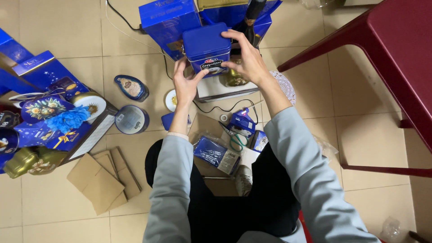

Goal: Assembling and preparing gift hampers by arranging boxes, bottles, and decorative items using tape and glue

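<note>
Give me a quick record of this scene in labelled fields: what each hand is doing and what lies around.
Setting: tiled floor, person seated
Left hand: supports the blue tin from its side
Right hand: grips the tin's top and side
Behind tin: blue boxes, dark bottle
Left side: round blue tin, cardboard pieces
Right side: red table

blue tin [207,48]: lower front partly hidden by fingers | dark bottle [251,18]: top cut by upper edge | red table [396,54]: cut at right edge | gold object [234,78]: mostly hidden behind right hand [245,58]
</note>
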